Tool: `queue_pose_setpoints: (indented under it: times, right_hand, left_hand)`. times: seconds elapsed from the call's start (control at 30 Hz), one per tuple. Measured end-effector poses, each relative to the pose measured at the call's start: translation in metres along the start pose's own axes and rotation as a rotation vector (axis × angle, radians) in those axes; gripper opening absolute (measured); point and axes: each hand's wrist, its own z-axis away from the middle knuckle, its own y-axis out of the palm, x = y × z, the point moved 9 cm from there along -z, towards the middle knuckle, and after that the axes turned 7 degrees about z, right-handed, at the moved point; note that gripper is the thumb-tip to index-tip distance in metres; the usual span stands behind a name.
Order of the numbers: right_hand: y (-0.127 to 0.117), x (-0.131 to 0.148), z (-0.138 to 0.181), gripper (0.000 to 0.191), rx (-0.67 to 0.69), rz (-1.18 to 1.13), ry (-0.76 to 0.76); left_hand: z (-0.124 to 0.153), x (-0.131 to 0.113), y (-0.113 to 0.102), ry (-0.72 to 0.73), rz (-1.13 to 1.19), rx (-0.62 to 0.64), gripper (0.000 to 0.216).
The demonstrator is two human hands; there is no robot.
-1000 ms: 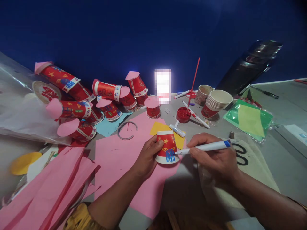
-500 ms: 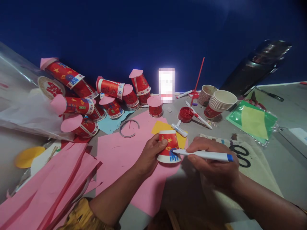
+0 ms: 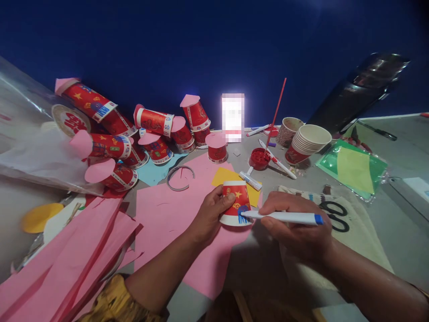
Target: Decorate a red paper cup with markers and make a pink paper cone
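My left hand (image 3: 212, 212) grips a red paper cup (image 3: 236, 197), turned upside down, its thumb across the printed side. A star and blue marks show on the cup's wall, with the blue reaching onto the white band at its rim. My right hand (image 3: 298, 223) holds a white marker (image 3: 284, 217) with a blue end, its tip against the blue patch on the cup. Under the hands lie a pink paper sheet (image 3: 174, 214) and a yellow paper piece (image 3: 223, 176), with a small white tube (image 3: 251, 180) on top.
Several red cups with pink paper tops (image 3: 107, 147) are piled at the back left. Folded pink paper (image 3: 67, 268) lies at the left front. A red paint pot (image 3: 259, 160) with a stick, stacked cups (image 3: 310, 141), a dark bottle (image 3: 355, 94) and a cloth bag (image 3: 355, 241) stand or lie rightward.
The marker tip has shifted slightly left and down on the cup, and the right hand moved a little with it. The left hand keeps its hold on the cup.
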Motion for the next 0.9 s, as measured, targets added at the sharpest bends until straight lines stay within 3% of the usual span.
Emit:
queue_pose_setpoints:
  times: [0.2,0.9]
  right_hand:
    - [0.006,-0.002,-0.002,0.014,0.110,-0.071,0.046]
    - [0.006,-0.024,0.002,0.011,0.063,-0.191,0.196]
  left_hand:
    - [-0.001,-0.001,0.001,0.008,0.023,-0.006,0.050]
    - [-0.001,-0.004,0.002,0.014,0.053,0.007,0.045]
